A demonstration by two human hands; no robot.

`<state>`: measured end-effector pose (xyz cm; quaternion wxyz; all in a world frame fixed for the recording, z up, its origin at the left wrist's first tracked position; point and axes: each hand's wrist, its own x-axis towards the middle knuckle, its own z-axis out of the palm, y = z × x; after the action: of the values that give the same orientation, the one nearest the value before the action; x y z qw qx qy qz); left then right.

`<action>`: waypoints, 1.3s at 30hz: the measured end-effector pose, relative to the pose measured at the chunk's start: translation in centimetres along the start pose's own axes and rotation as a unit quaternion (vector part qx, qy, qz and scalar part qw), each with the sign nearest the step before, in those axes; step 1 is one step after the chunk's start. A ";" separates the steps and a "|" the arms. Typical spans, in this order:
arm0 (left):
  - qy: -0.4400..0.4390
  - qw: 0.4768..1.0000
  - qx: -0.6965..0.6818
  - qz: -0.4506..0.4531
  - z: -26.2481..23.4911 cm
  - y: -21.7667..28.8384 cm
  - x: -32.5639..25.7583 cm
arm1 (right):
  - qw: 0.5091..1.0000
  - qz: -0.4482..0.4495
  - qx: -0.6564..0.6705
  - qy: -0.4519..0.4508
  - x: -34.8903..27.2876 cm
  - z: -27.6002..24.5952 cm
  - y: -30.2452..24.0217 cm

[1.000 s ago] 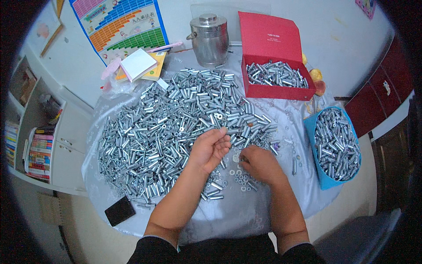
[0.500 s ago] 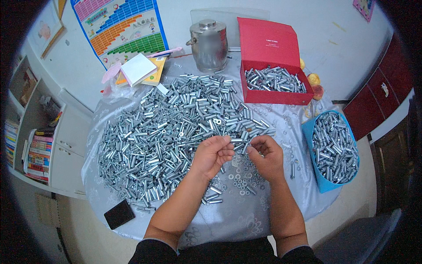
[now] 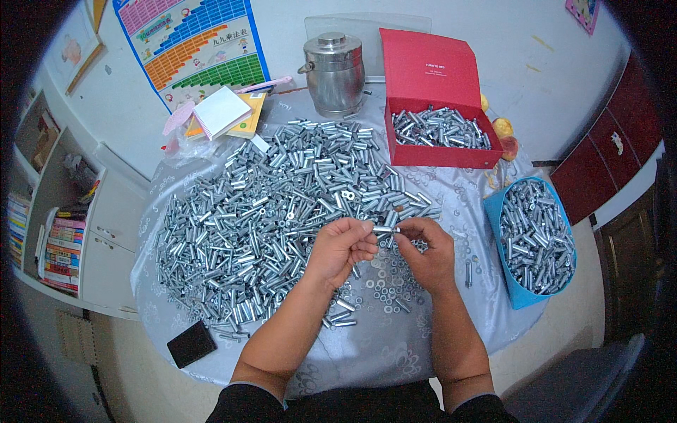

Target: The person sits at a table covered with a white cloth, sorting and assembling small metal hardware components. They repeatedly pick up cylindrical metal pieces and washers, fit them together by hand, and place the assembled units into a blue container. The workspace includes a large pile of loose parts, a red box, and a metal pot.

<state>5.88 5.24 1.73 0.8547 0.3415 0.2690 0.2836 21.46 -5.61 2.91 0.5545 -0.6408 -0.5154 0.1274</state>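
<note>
Between my two hands a silver sleeve anchor bolt [image 3: 383, 230] lies level above the table. My left hand [image 3: 342, 250] pinches its left end between thumb and forefinger. The fingertips of my right hand [image 3: 428, 252] close on its right end, where a small ring-like part shows; it may be a washer or nut, too small to be sure. A wide heap of loose metal sleeves and bolts [image 3: 261, 218] spreads left of and beyond my hands. Flat washers [image 3: 384, 287] lie scattered beneath and between my wrists.
An open red box [image 3: 444, 156] and a blue basket [image 3: 502, 240] hold many anchor bolts. A steel pot [image 3: 335, 77] and notebooks [image 3: 222, 111] stand at the back. A black flat object [image 3: 191, 344] lies near the front left. One bolt [image 3: 469, 273] lies right of my hand.
My right fingertips have moved slightly left and up onto the bolt's right end. The left hand is almost where it was, still pinching the bolt.
</note>
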 end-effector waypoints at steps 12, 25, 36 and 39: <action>-0.005 1.000 -0.001 -0.002 0.3 -0.2 -0.1 | 0.987 0.144 0.072 -0.003 -0.6 0.8 1.5; -0.007 1.000 0.017 0.010 0.3 -0.3 0.0 | 0.977 0.199 0.063 -0.040 -0.5 0.4 0.9; 0.001 1.000 0.008 0.015 0.4 -0.2 0.0 | 0.976 0.159 0.149 -0.019 -0.8 0.9 1.6; -0.001 1.000 0.005 0.012 0.4 -0.2 0.0 | 0.983 0.154 0.095 -0.022 -0.9 1.4 1.9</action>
<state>6.20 4.95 1.78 0.8498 0.3497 0.2652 0.2919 21.08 -5.23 0.49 0.5749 -0.6541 -0.4084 0.2735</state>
